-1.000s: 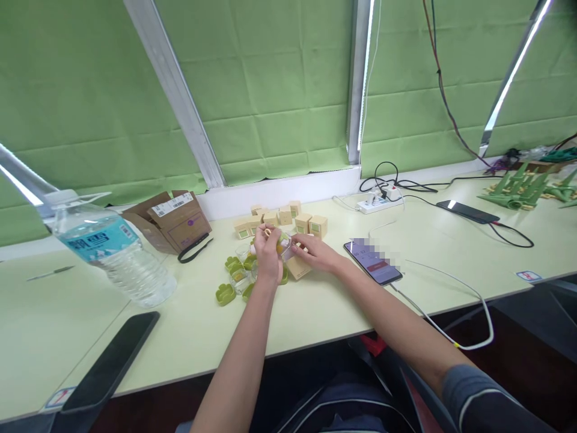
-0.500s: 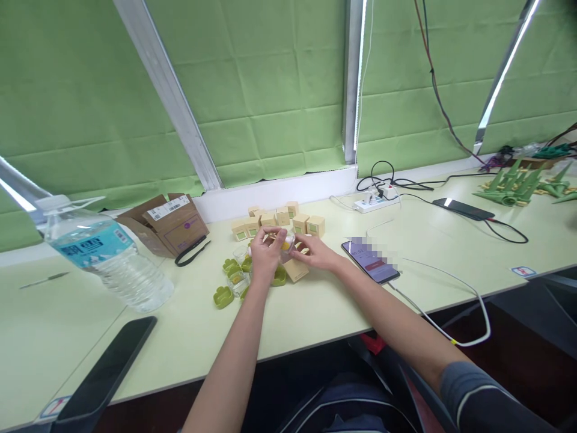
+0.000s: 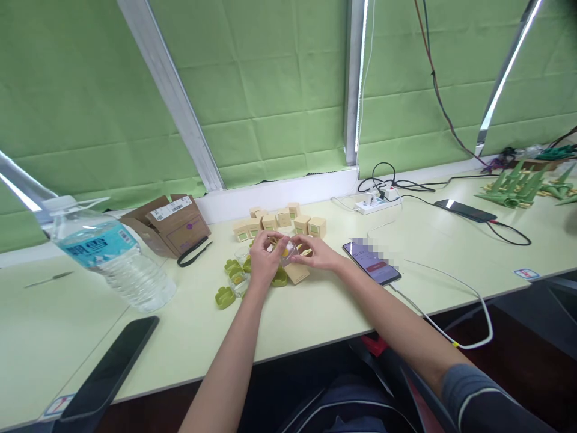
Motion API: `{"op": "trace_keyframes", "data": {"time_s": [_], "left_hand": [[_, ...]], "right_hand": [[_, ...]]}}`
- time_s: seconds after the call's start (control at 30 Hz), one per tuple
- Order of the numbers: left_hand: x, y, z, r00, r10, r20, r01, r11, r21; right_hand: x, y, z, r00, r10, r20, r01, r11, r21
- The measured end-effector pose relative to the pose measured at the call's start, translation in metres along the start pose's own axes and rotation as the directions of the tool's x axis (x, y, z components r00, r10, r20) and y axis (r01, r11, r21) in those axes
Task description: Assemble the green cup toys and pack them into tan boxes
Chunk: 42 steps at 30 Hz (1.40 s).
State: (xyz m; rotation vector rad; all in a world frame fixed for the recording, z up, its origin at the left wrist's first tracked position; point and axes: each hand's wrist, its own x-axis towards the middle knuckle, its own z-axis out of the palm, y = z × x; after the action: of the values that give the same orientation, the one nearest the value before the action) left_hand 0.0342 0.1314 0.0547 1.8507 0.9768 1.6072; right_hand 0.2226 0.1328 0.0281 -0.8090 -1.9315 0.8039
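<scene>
"While it sits between both hands, just below the middle of the frame, how will the small clear container (image 3: pixel 289 255) handle?"

"Probably light, stiff and slick, perhaps brittle; pinch opposite side walls gently."

"Is it gripped?"

"Yes: the left hand (image 3: pixel 265 255) clamps one side, the right hand (image 3: pixel 314 252) the other."

"And its look?"

"See-through, with yellow and white showing; finer detail is too small to tell."

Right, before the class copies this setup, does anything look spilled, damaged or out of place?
One thing: the white cable loops out past the table's front edge, where it might snag. The bottle looks tilted, perhaps from lens distortion. No spill shows; the held clear piece is too small to judge.
</scene>
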Motion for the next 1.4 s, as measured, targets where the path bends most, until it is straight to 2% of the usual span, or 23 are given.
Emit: {"op": "trace_keyframes", "data": {"time_s": [0.2, 0.4, 0.7, 0.97, 1.23, 1.4], "left_hand": [[0.002, 0.006, -0.006, 0.991, 0.121, 0.057, -0.130, 0.968, 0.216], [0.000, 0.004, -0.003, 0.984, 0.087, 0.157, -0.132, 0.941, 0.312], [-0.005, 0.006, 0.003, 0.970, 0.038, 0.240, -0.120, 0.933, 0.340], [-0.002, 0.006, 0.003, 0.941, 0.034, 0.337, -0.162, 0.918, 0.361], [-0.002, 0.006, 0.006, 0.932, 0.020, 0.363, -0.174, 0.901, 0.398], [-0.004, -0.003, 0.007, 0.930, 0.065, 0.362, -0.196, 0.921, 0.338]], "right_hand": [[0.000, 0.002, -0.001, 1.000, -0.024, -0.014, 0.023, 0.999, -0.035], [-0.001, 0.005, 0.000, 1.000, -0.009, -0.010, 0.009, 1.000, -0.026], [-0.001, 0.006, 0.000, 1.000, 0.016, -0.014, -0.015, 0.999, 0.043], [0.000, 0.014, 0.000, 0.999, 0.031, -0.032, -0.027, 0.992, 0.119], [0.000, 0.015, 0.001, 0.998, 0.055, -0.033, -0.048, 0.985, 0.167], [0.002, 0.017, 0.002, 0.998, 0.053, -0.037, -0.046, 0.982, 0.181]]}}
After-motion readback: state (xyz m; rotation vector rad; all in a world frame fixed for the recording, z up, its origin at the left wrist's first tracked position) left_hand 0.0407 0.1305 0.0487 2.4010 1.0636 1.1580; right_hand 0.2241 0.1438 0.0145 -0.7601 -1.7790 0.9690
